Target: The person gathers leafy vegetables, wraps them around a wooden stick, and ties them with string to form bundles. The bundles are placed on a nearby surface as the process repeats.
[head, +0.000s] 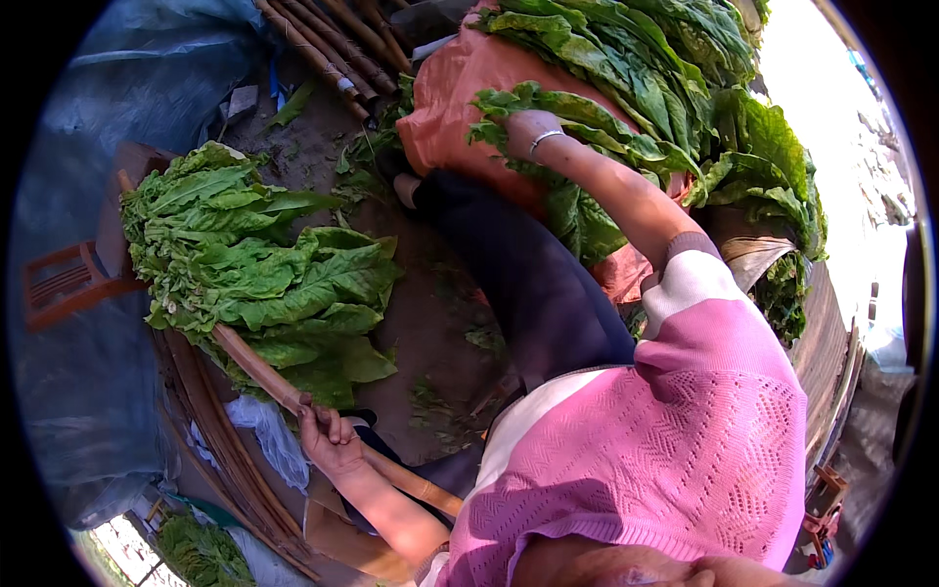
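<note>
My left hand (334, 444) is closed around a bamboo pole (253, 363), whose near end runs back beside my body. Farther along, a thick bunch of green tobacco leaves (279, 271) hangs along the pole, stems at the left and blades spread to the right. My right hand (532, 132) grips the stem ends of loose tobacco leaves (601, 121) at the top of the view; its fingers are partly hidden. Those leaves lie over an orange woven plastic sheet (462, 95), beside a large heap of tobacco leaves (682, 51).
An orange plastic stool or rack (81, 282) supports the pole's far side. Several bare poles (330, 51) lie at the top, more poles (213, 418) at lower left. Blue plastic sheeting (88, 411) lines the left. Leaf scraps (484, 337) litter the dirt floor (425, 293) around my legs.
</note>
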`<state>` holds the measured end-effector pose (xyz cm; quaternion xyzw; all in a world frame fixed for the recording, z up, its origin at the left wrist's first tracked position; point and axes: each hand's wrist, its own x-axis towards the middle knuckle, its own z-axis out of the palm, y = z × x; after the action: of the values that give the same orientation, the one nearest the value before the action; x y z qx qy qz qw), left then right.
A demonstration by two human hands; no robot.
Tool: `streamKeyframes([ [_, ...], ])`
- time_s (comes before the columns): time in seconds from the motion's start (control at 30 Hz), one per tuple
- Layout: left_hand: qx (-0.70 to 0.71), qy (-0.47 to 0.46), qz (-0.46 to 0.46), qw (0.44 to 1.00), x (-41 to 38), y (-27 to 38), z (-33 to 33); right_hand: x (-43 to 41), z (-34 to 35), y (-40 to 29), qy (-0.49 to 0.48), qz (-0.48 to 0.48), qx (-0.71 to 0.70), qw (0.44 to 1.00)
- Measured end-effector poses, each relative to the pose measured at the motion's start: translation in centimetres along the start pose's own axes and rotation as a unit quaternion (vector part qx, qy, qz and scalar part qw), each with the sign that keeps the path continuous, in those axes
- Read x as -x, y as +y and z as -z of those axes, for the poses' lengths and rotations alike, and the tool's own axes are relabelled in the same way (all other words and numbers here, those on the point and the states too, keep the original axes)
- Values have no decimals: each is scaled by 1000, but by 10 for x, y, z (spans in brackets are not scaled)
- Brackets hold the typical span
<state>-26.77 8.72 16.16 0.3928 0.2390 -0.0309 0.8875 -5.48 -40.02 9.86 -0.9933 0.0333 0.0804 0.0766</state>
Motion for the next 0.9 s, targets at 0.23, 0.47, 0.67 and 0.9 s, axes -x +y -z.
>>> streamKeyframes([
  [0.23, -44, 21, -8, 999, -10, -10, -14, -55, 35, 20, 51, -52, 111, 991],
  [0.47, -62, 23, -22, 998, -12, -11, -13, -47, -39, 16, 109, -138, 10, 984],
  [0.67, -35, 10, -20, 999, -12, -12, -7, -5, 54, 42, 265, 1, -35, 964],
  [0.9, -57, 15, -38, 998, -17, -17, -6, 52, 165, 65, -32, 68, -591, 803],
])
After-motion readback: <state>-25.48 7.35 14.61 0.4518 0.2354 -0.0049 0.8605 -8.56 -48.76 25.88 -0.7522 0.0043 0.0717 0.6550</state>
